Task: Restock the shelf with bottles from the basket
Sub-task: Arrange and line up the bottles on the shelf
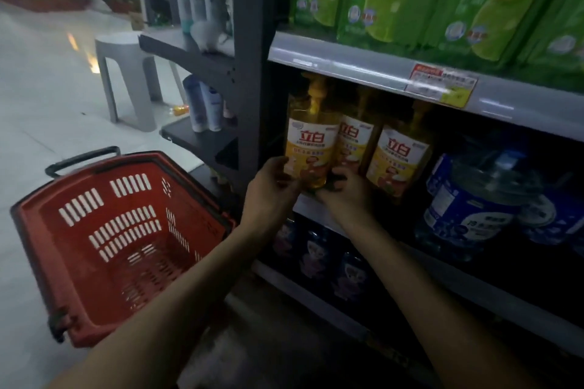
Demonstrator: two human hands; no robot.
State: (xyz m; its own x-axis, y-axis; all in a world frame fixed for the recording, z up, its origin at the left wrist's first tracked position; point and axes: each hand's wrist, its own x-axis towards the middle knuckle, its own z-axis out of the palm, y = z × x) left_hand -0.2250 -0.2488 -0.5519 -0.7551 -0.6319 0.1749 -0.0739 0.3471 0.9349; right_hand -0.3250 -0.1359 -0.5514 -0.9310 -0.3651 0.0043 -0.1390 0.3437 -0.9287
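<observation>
Supermarket aisle, dim light, tiled floor. Both hands are on one yellow bottle (pixel 308 142) at the front lip of the middle shelf (pixel 474 290).

- Left hand (pixel 271 186): fingers (pixel 279 167) curled round the bottle's lower left side.
- Right hand (pixel 344 191): fingers wrapped round its lower right corner, partly under the base.
- Bottle is upright, label facing out, with its base at the shelf edge. Can't tell if its full weight is on the shelf yet.
- Two matching bottles (pixel 399 161) stand just right of the right-hand fingers; the nearer one touches the held bottle or sits just behind it.
- Blue jugs (pixel 467 208) are further right of the fingers, and green boxes (pixel 388 0) sit on the shelf above them.
- Red basket (pixel 44 218) is on the floor, left of and below the left-hand fingers, well apart. The visible inside shows no bottles.
- Grey stool (pixel 126 73) is far up-left, not involved.

Status, my read: near the end. This looks like the last bottle, with three yellow ones lined up at that spot. What's left is to push it back level with the other two, let go, and check the basket's near corner, which the left forearm hides.
</observation>
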